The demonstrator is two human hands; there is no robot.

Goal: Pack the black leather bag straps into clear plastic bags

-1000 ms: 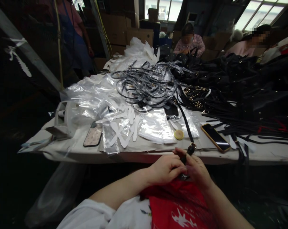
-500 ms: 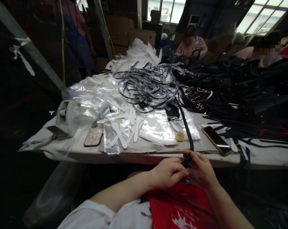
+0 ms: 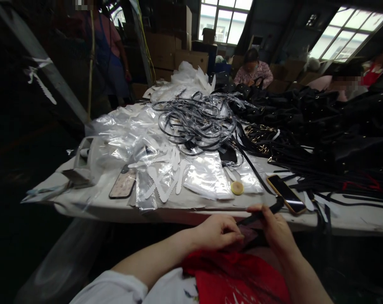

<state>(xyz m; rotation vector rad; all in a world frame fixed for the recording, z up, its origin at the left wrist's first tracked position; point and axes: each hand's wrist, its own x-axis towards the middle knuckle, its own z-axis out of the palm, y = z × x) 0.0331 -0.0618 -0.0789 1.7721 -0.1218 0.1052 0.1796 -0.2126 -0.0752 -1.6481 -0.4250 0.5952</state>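
Note:
A black strap (image 3: 253, 169) runs from the pile on the table down over the front edge to my hands. My right hand (image 3: 272, 223) is closed on it near the edge, fingers pinched round the strap. Left of it, my left hand (image 3: 218, 232) is curled with thumb and forefinger together at the strap's lower end, beside some thin clear plastic. Just beyond the hands lie a round yellow tape roll (image 3: 237, 188) and a phone in a yellow case (image 3: 286, 193).
Plastic-wrapped straps (image 3: 194, 120) are heaped mid-table, with clear bags (image 3: 207, 175) before them. A patterned phone (image 3: 123, 182) and tape dispenser (image 3: 83, 162) lie left. Black bags (image 3: 346, 126) pile right. People are at the far side.
My right hand has moved slightly right with the strap, whose near part now bends right at the table edge. My left hand has shifted a little left. The view has tilted up slightly.

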